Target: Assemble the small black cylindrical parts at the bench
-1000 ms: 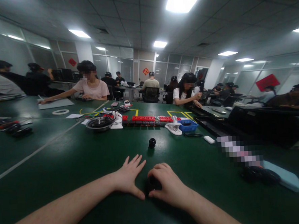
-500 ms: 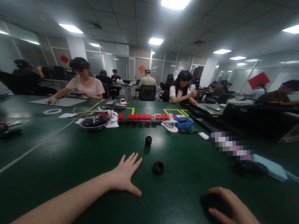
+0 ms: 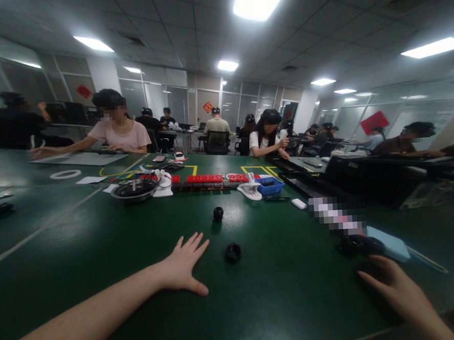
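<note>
Black caps, two, lie by the flat-open left hand; right hand open.

The green worktop lies bare left of the left hand, and a wide open stretch runs between it and the right hand. A small black ring sits just right of the left fingers, with a black cylinder farther out and a clear lane between the two. A dark object and a pale blue block crowd the right hand's far side. Farther out, a round dish, red strips and a blue tray bar the way.
</note>
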`<action>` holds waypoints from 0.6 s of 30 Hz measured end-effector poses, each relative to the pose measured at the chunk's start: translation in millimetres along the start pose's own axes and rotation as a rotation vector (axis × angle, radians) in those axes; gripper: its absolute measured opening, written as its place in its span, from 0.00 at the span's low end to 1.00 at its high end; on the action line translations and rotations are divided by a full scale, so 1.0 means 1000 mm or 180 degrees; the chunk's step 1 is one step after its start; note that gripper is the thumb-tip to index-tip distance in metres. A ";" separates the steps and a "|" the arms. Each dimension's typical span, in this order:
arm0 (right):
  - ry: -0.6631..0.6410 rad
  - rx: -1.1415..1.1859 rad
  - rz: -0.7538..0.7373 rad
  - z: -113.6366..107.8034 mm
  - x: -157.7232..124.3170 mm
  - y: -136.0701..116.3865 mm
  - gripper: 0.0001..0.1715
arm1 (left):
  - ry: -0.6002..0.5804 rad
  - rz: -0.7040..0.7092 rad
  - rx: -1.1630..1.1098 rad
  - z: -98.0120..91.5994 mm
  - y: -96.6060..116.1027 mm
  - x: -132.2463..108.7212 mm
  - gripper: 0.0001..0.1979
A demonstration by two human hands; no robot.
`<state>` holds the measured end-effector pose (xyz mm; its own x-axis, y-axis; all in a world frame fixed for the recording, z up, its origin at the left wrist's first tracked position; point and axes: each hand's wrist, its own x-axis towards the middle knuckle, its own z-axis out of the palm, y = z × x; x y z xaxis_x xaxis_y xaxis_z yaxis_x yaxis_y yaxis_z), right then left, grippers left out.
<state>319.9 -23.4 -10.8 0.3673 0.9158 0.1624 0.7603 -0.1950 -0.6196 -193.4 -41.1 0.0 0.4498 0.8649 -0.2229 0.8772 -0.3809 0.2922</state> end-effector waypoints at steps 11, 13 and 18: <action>-0.0018 -0.0088 0.0369 -0.001 -0.009 -0.017 0.47 | -0.0063 -0.0040 -0.0042 -0.006 0.008 -0.003 0.55; -0.0033 -0.0087 0.0376 -0.002 -0.011 -0.021 0.48 | -0.0050 -0.0018 -0.0061 -0.006 0.007 -0.003 0.55; 0.0324 -0.0140 0.0208 0.000 -0.013 -0.026 0.45 | -0.0074 0.0006 -0.0074 -0.006 0.006 -0.003 0.56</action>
<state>295.1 -30.5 2.6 0.4676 0.8607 0.2012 0.7549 -0.2705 -0.5975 -190.1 -44.0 8.0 0.4554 0.8562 -0.2439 0.8724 -0.3746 0.3141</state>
